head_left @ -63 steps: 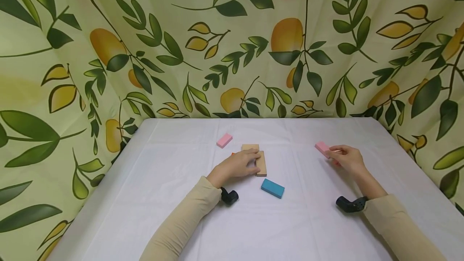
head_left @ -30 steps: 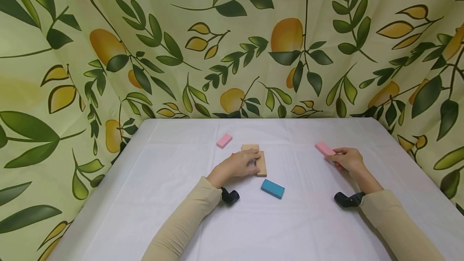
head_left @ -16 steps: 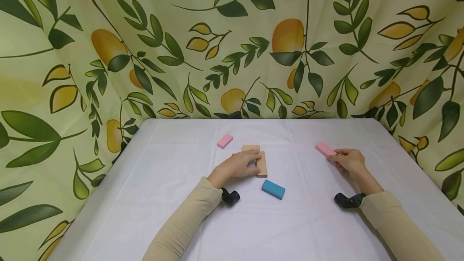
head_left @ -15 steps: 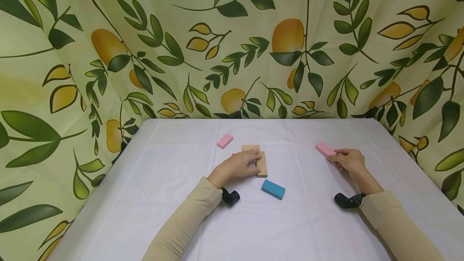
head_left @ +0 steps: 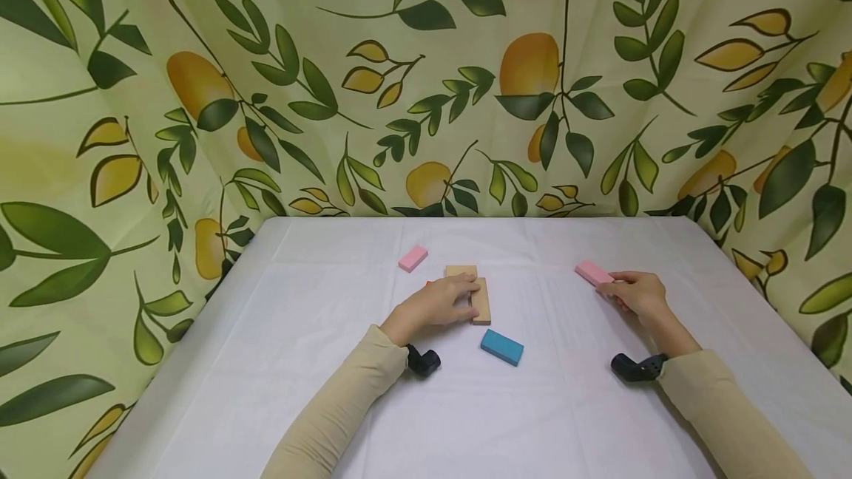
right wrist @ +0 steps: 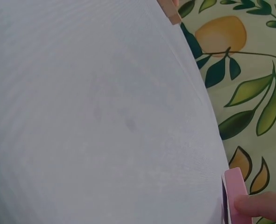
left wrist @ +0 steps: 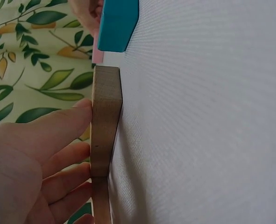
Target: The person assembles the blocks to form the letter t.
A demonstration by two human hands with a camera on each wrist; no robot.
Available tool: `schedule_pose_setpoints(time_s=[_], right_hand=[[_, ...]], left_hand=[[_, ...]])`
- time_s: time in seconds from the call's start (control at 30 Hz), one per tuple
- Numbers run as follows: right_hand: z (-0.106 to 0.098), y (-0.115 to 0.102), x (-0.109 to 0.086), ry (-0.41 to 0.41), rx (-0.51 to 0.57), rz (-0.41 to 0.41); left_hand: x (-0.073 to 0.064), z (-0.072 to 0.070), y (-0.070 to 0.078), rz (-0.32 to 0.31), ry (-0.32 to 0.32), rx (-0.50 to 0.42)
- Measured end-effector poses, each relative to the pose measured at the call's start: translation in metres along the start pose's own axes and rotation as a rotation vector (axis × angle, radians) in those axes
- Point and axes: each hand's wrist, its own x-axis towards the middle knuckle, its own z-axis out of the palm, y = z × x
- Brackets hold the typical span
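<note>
Two plain wooden blocks lie against each other near the table's middle, one farther back [head_left: 461,270] and one nearer [head_left: 482,301]. My left hand [head_left: 435,301] rests over them. In the left wrist view its thumb and fingertips touch the upper face of the nearer wooden block [left wrist: 105,121], fingers fairly straight. An orange-red bit [head_left: 428,283] peeks out behind that hand, mostly hidden. At the right, my right hand [head_left: 640,293] pinches a pink block [head_left: 592,272] by its near end. In the right wrist view a finger presses the pink block [right wrist: 236,191].
A blue block [head_left: 502,347] lies in front of the wooden ones. Another pink block [head_left: 413,258] sits behind and left of them. White cloth covers the table [head_left: 266,361]; a leaf-and-fruit patterned curtain [head_left: 452,80] stands along its back and sides.
The right hand and its pink block have shifted slightly left. More of that block shows than two seconds ago. My left hand and the other blocks stay put.
</note>
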Motion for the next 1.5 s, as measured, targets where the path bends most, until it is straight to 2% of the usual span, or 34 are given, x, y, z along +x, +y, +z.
schedule_pose_setpoints(time_s=[0.37, 0.67, 1.5], right_hand=[[0.002, -0.007, -0.005, -0.038, 0.022, -0.049], [0.009, -0.012, -0.005, -0.067, 0.010, -0.057], [0.021, -0.026, -0.011, -0.081, -0.014, -0.099]], left_hand=[[0.001, -0.001, 0.001, 0.002, -0.005, -0.010], [0.001, -0.001, 0.001, -0.008, -0.013, 0.006], [0.001, -0.002, 0.001, -0.006, -0.019, -0.004]])
